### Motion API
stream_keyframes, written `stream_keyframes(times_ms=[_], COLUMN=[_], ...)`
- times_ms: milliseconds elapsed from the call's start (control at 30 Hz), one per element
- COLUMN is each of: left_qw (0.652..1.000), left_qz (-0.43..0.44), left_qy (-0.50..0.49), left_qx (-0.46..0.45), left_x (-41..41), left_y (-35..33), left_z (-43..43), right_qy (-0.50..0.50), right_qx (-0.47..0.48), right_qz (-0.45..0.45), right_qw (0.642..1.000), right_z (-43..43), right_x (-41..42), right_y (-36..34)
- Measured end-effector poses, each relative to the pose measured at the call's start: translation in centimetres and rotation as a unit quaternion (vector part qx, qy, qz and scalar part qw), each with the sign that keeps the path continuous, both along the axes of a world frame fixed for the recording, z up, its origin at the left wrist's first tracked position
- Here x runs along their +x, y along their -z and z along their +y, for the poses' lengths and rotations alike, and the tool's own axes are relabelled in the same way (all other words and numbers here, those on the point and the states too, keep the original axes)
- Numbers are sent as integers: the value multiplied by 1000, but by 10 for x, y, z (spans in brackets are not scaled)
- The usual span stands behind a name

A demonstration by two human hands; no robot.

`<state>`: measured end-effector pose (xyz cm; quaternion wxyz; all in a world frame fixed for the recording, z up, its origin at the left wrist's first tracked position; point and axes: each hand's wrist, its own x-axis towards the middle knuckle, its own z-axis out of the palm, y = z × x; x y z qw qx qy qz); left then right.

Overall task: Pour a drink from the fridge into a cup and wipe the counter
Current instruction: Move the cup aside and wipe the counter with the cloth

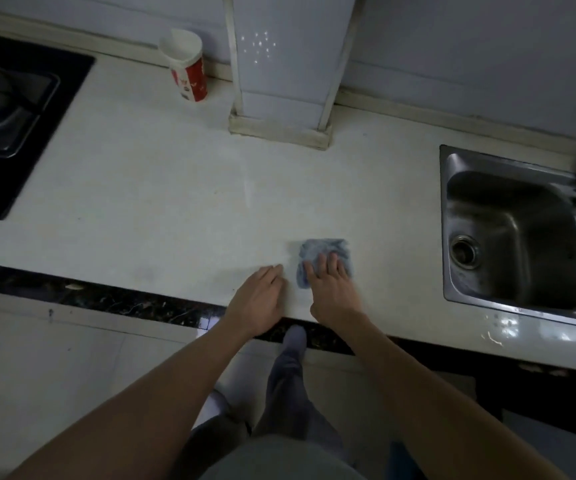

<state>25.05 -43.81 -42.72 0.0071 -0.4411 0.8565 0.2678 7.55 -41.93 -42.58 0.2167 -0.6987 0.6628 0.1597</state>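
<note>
Right hand (331, 292) presses blue cloth (324, 254) flat on white counter (141, 209).

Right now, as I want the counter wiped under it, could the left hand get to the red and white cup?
Probably yes. The left hand rests open and holds nothing, and nothing stands on the counter between it and the cup. The cup stands far back, so it would take a long forward stretch.

Cloth (324, 258) on counter (141, 202) between stove (9, 112) left and sink (515, 230) right; cup (186, 65) behind
</note>
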Motion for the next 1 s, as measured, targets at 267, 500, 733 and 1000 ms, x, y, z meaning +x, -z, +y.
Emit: stream_keyframes(times_ms=[267,500,733,1000], left_qw=[996,987,979,988], left_qz=[-81,-144,-167,-88], left_qy=[13,66,100,59], left_qx=[-28,25,53,112], left_x=[65,97,92,92], left_y=[16,3,-1,-7], left_z=[31,23,14,-23], right_qy=[79,123,116,100], right_qx=[26,29,63,74], right_qz=[18,-1,-16,-9], right_qw=[996,992,991,992], right_z=[64,61,49,1], right_x=[52,109,130,102], right_y=[-7,-7,-12,-7])
